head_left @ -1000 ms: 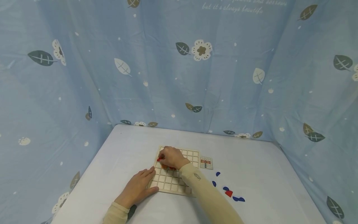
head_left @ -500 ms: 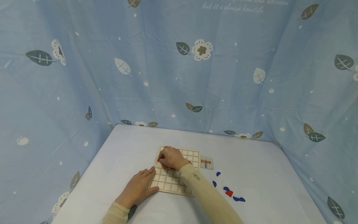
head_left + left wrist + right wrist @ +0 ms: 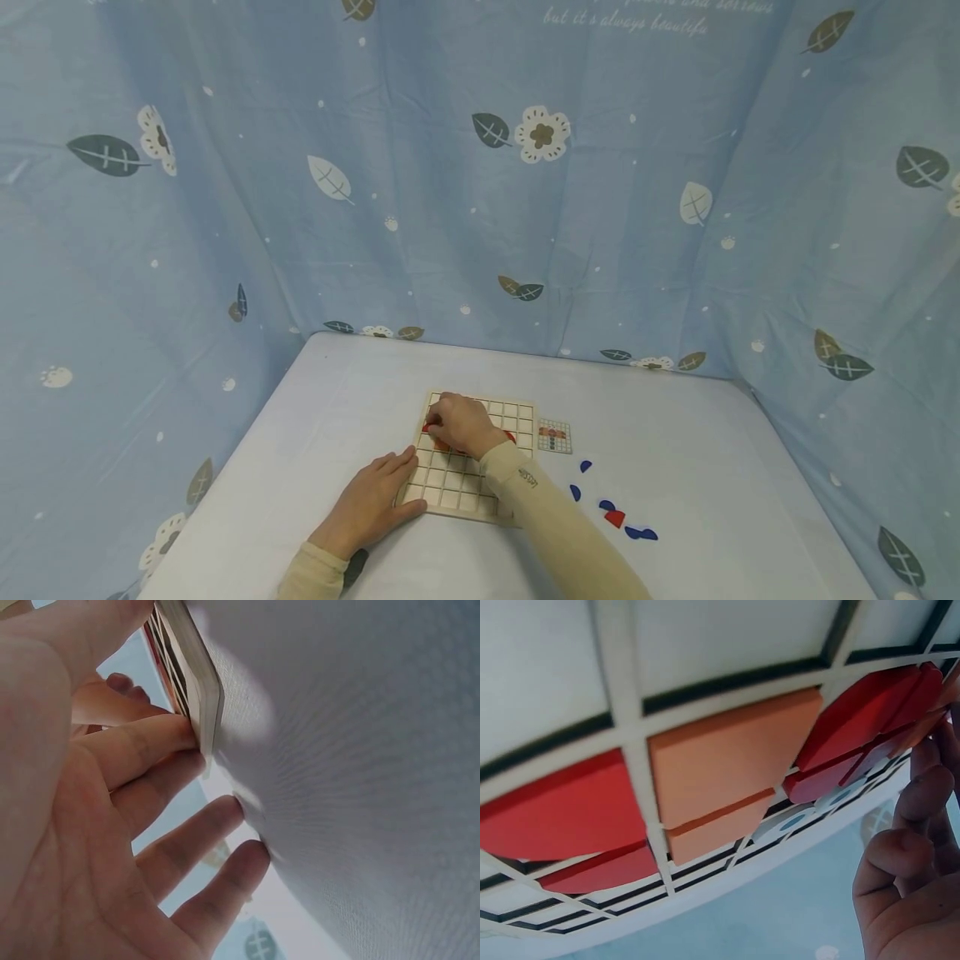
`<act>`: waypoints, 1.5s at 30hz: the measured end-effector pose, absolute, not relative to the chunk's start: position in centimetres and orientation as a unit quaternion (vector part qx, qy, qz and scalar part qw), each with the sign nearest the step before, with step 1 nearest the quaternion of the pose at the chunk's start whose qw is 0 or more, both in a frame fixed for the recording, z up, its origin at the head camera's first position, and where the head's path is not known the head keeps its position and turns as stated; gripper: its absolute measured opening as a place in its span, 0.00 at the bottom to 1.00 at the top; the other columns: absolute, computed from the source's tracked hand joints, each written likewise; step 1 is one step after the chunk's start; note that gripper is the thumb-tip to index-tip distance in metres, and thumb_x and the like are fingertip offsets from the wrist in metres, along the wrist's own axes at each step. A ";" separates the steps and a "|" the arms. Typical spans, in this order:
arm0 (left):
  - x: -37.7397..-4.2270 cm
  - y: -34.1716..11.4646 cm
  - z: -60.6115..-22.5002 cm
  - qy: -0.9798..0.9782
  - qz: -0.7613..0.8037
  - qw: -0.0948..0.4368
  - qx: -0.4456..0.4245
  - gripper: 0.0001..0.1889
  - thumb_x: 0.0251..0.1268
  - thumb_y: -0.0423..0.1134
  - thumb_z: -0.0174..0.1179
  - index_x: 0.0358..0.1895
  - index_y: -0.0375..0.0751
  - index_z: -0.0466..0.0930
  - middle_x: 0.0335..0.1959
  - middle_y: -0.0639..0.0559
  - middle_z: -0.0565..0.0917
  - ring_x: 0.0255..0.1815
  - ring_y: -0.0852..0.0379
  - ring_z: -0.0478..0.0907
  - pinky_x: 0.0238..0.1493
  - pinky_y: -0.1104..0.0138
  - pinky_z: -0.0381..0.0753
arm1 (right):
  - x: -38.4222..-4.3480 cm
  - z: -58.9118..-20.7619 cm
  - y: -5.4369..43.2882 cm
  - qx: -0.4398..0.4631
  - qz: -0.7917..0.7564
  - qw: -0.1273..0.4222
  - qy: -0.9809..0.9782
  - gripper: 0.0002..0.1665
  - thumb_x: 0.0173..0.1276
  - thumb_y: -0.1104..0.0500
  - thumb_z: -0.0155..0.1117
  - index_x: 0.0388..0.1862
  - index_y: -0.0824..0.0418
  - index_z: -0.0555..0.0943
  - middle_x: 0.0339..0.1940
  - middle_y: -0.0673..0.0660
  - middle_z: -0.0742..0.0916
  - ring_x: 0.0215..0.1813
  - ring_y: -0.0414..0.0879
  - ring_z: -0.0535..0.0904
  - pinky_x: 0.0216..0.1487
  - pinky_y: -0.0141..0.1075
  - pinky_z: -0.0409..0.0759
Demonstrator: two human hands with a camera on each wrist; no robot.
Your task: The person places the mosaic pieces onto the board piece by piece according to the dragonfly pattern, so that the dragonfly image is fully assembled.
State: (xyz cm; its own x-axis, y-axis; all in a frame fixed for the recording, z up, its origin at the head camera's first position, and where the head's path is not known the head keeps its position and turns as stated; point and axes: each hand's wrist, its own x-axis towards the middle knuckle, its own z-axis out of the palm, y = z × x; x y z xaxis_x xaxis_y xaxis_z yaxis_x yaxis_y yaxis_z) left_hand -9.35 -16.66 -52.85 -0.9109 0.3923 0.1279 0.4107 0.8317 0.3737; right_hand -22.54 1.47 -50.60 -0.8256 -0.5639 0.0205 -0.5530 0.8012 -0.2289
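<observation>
My left hand [image 3: 372, 505] lies along the left side of a wooden grid board [image 3: 450, 498], its fingers extended. In the left wrist view, fingertips touch the edge of the board [image 3: 196, 682]. My right hand [image 3: 462, 423] is over the upper left of the board, thumb and fingers pinching a small red piece [image 3: 427, 427] there. The right wrist view has the right hand [image 3: 911, 877] at the right, its fingertips partly cut off. Set in the grid beside it are orange square pieces [image 3: 731, 761] and red curved-edged pieces [image 3: 862, 712].
A small pattern card [image 3: 554, 436] lies right of the board. Several blue half-round pieces [image 3: 575, 492] and one red wedge-shaped piece [image 3: 615, 518] are scattered on the white table [image 3: 697, 467]. A blue printed curtain [image 3: 420, 250] stands behind.
My right hand stays at the same spot, with a slight shift of wrist and forearm that uncovers a red piece on the board's right. The left hand has not moved.
</observation>
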 end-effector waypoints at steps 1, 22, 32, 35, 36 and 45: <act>-9.3 -16.6 -52.9 -0.957 -0.201 0.023 -0.210 0.38 0.66 0.57 0.65 0.69 0.29 0.73 0.71 0.39 0.73 0.69 0.34 0.71 0.68 0.43 0.71 | -22.5 -50.7 1.5 -0.294 -0.114 0.024 0.949 0.05 0.70 0.50 0.70 0.41 0.45 0.90 0.38 0.43 0.83 0.40 0.36 0.81 0.43 0.33 0.84; -9.5 -16.5 -52.8 -0.960 -0.189 0.024 -0.206 0.38 0.65 0.57 0.66 0.69 0.30 0.74 0.71 0.39 0.73 0.68 0.34 0.71 0.65 0.42 0.73 | -20.7 -48.9 3.4 -0.332 -0.150 -0.038 0.931 0.14 0.73 0.50 0.66 0.53 0.49 0.88 0.45 0.46 0.86 0.42 0.37 0.83 0.40 0.31 0.84; -9.5 -16.4 -52.6 -0.960 -0.195 0.016 -0.200 0.39 0.66 0.58 0.66 0.69 0.31 0.73 0.72 0.40 0.73 0.69 0.35 0.70 0.68 0.42 0.71 | -16.8 -46.0 7.5 -0.347 -0.192 -0.141 0.907 0.14 0.71 0.51 0.69 0.53 0.49 0.87 0.46 0.47 0.87 0.44 0.40 0.85 0.40 0.34 0.86; -9.4 -16.3 -52.5 -0.963 -0.191 0.009 -0.189 0.39 0.65 0.58 0.66 0.69 0.31 0.73 0.72 0.40 0.72 0.70 0.36 0.70 0.69 0.43 0.70 | -15.6 -45.5 9.2 -0.344 -0.205 -0.164 0.901 0.15 0.69 0.51 0.71 0.53 0.49 0.87 0.45 0.46 0.87 0.43 0.41 0.85 0.40 0.34 0.86; -9.4 -16.3 -52.4 -0.964 -0.190 0.007 -0.186 0.39 0.65 0.58 0.66 0.69 0.31 0.73 0.72 0.40 0.73 0.70 0.36 0.70 0.69 0.43 0.70 | -15.3 -45.4 9.8 -0.344 -0.209 -0.172 0.899 0.15 0.68 0.51 0.72 0.53 0.48 0.87 0.45 0.46 0.87 0.42 0.41 0.85 0.39 0.34 0.86; -9.3 -16.2 -52.1 -0.962 -0.199 0.000 -0.185 0.39 0.64 0.57 0.68 0.69 0.30 0.74 0.72 0.40 0.73 0.70 0.35 0.70 0.69 0.43 0.70 | -12.1 -45.5 16.5 -0.319 -0.247 -0.229 0.886 0.17 0.64 0.56 0.76 0.52 0.48 0.86 0.46 0.42 0.86 0.29 0.37 0.75 0.27 0.25 0.73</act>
State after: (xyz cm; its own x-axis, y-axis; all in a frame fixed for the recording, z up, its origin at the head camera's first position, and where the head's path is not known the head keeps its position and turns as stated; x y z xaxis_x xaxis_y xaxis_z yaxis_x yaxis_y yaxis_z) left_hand -9.26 -16.25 -52.15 -0.9313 0.3566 0.0740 0.3567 0.8518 0.3837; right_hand -12.12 16.51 -45.48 -0.6918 -0.4512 0.5638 -0.6781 0.6743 -0.2923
